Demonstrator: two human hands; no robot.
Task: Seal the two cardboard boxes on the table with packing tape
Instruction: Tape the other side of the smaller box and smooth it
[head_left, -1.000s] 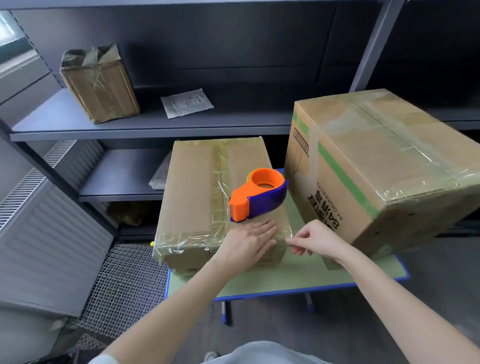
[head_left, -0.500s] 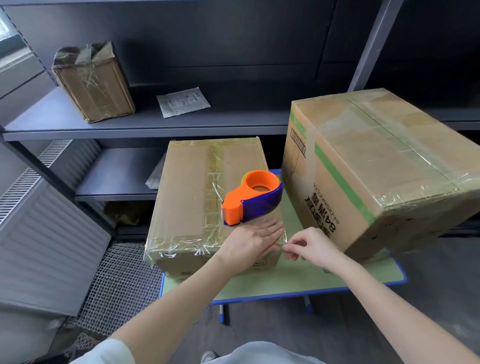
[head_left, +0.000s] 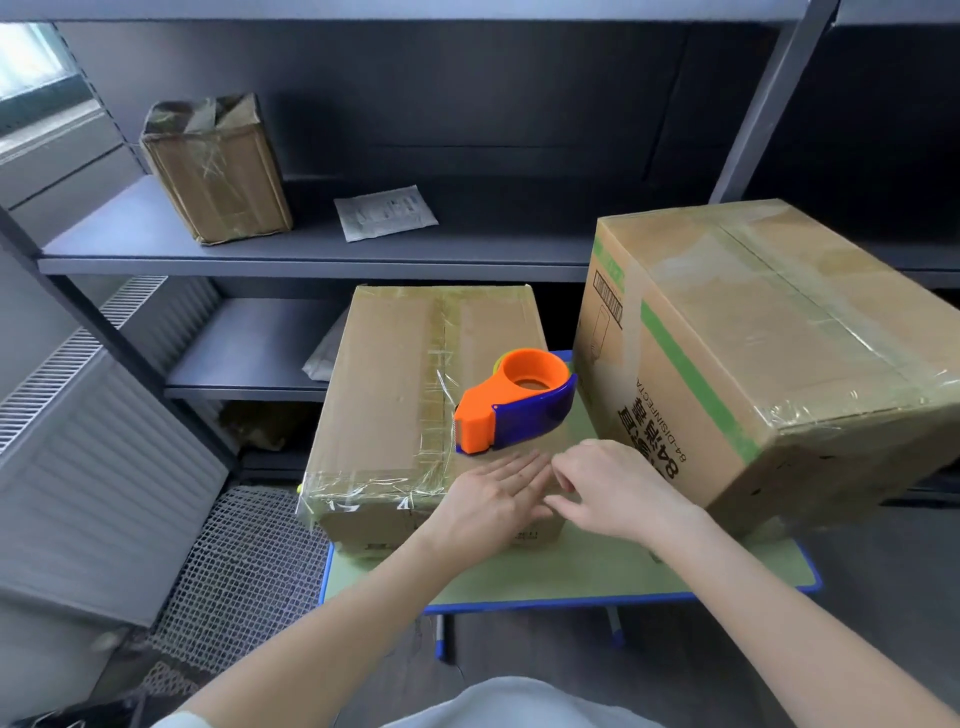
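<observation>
1. We judge both boxes nearly sealed: clear tape already crosses the seams of the small box (head_left: 410, 384) and the big box (head_left: 769, 353), side by side on the table (head_left: 571, 574).
2. Left, it seems: smoothing the small box's near right corner.
3. The left hand (head_left: 493, 499) presses flat there, holding nothing; the right hand (head_left: 618, 488) curls beside it, and we cannot tell whether it pinches tape.
4. The tape dispenser (head_left: 514, 405) rests ungripped on the small box.
</observation>
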